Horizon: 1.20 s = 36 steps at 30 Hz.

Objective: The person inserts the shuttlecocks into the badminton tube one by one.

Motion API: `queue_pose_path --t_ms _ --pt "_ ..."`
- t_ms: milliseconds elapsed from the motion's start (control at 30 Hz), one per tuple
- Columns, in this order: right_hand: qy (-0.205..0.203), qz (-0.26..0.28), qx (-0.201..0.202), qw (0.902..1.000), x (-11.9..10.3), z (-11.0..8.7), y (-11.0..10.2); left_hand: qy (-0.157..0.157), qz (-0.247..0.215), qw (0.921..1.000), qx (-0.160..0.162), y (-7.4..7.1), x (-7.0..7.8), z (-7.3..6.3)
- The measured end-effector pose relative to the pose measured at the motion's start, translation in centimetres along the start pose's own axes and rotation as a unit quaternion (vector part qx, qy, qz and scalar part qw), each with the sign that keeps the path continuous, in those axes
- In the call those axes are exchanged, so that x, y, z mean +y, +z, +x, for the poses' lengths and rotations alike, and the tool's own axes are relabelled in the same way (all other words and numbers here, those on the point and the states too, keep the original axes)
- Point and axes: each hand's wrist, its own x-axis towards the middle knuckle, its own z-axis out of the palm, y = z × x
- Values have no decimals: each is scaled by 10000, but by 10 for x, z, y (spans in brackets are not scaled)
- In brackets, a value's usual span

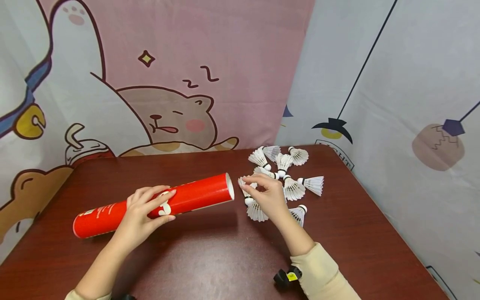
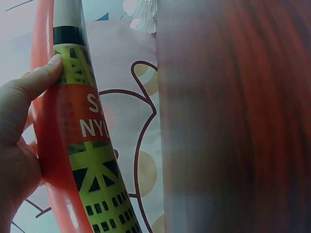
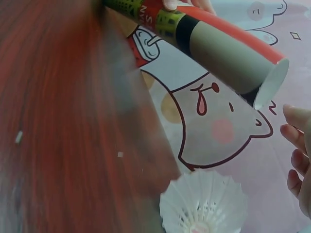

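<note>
One red tube (image 1: 202, 193) slants up from lower left to right over the table (image 1: 187, 254), gripped near its middle by the left hand (image 1: 138, 210); its open end faces the right hand (image 1: 270, 198), the nearer of the two to that mouth. The right hand looks empty, thumb and forefinger bent close together, beside the shuttlecocks (image 1: 294, 188), some partly covered by it. The tube's inside is hard to make out.

a dark reddish-brown table (image 1: 187, 258) spans the lower half of the head view; white shuttlecocks (image 1: 293, 188) lie loosely clustered on it, right of centre.
</note>
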Motion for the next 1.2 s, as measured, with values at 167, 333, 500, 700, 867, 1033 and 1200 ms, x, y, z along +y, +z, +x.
queue_pose_path --t_ms 167,333,500,700,867,1033,1200 --pt "-1 -178 -102 9998 29 -11 -8 -41 12 10000 -15 1 -1 0" --pt "67 -351 -346 9988 39 -20 -21 -44 -40 10000 -33 0 -2 1" --pt "13 -582 -715 9957 46 -27 -31 -42 -36 10000 -54 1 -3 0" --pt "-144 -891 -1055 9903 54 -34 -37 -37 -39 10000 -37 0 -1 1" --pt "-268 -1071 -1193 9867 60 -37 -38 69 -60 10000 12 1 0 1" --pt "-262 -1245 -1283 9835 63 -37 -37 96 -41 9999 -2 1 0 1" --pt "-299 -1461 -1351 9795 65 -39 -37 89 -16 10000 -21 1 -1 0"
